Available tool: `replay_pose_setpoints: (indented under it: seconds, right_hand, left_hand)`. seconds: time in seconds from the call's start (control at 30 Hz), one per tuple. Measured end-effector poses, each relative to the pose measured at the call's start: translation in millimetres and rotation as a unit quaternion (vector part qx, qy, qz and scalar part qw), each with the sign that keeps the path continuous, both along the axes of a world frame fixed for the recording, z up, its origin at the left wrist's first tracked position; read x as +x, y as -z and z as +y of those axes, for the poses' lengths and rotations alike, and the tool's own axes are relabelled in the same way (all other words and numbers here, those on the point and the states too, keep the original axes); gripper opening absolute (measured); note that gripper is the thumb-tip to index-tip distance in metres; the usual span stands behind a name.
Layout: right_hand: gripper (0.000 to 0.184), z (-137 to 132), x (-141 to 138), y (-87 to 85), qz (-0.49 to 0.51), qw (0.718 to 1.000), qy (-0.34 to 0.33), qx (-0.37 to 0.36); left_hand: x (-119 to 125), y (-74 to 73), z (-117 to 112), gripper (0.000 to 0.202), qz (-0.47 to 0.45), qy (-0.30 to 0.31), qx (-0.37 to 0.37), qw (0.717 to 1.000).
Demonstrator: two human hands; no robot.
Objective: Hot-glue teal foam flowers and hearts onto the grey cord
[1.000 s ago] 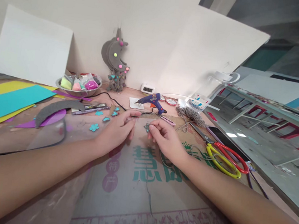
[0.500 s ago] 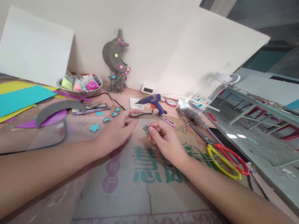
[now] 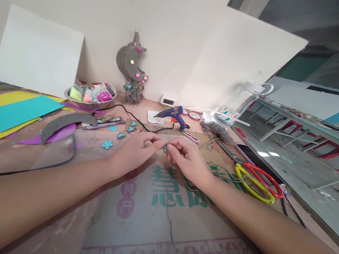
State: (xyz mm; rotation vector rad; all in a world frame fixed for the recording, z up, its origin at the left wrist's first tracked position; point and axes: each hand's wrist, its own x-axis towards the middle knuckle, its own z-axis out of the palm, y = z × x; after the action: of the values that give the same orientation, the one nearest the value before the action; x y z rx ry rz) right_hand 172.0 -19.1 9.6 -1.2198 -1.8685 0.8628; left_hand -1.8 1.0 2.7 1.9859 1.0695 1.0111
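Between my two hands is a small grey-green decorative piece [image 3: 165, 147], largely covered by fingertips. My right hand [image 3: 188, 158] is closed, pinching it between thumb and fingers. From the other side, the thumb and fingers of my left hand [image 3: 138, 150] come together at its edge. Below the hands a thin grey string [image 3: 169, 221] trails over the printed cardboard [image 3: 132, 237]. Left of my left hand lie a teal felt flower [image 3: 107, 144] and a teal heart-shaped piece [image 3: 121, 135].
Behind the hands stands a blue glue gun [image 3: 172, 113]. Scissors [image 3: 257, 179], a phone [image 3: 258, 163] and grey yarn [image 3: 218, 131] lie right. Coloured felt sheets [image 3: 18, 114] and a metal bowl [image 3: 89, 103] are left. A grey moon ornament [image 3: 132, 63] hangs against the wall.
My left hand has come down and right, its thumb and fingers closing toward the small piece. My right hand still pinches the piece, almost in the same place.
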Motion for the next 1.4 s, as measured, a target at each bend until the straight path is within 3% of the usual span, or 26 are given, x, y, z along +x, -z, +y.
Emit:
replay_pose_setpoints:
  seconds: [0.53, 0.77, 0.9, 1.07, 1.27, 1.4]
  right_hand:
    - [0.022, 2, 2, 4.0, 0.027, 0.999, -0.018, -0.023]
    - [0.021, 2, 0, 1.5, 0.0, 1.0, -0.003, 0.007]
    - [0.02, 2, 1, 1.6, 0.0, 1.0, 0.004, 0.012]
    - [0.023, 2, 3, 2.8, 0.014, 1.0, -0.002, 0.012]
    - [0.024, 5, 5, 4.8, 0.033, 0.999, 0.005, 0.004]
    - [0.021, 6, 6, 6.7, 0.049, 0.999, -0.001, 0.0]
  left_hand:
    - [-1, -4.3, -2, 0.027, 0.025, -0.029, -0.016, 0.999]
    - [-1, 5.0, 3, 0.036, -0.025, -0.005, -0.018, 1.0]
    - [-1, 8.4, 6, 0.031, -0.065, -0.032, -0.022, 0.997]
    - [-2, 3.7, 5, 0.026, -0.023, -0.076, -0.003, 0.997]
    - [-3, 4.6, 4, 0.041, 0.005, -0.042, -0.007, 0.999]
    - [-2, 5.6, 6, 0.03, -0.005, -0.041, -0.019, 0.999]
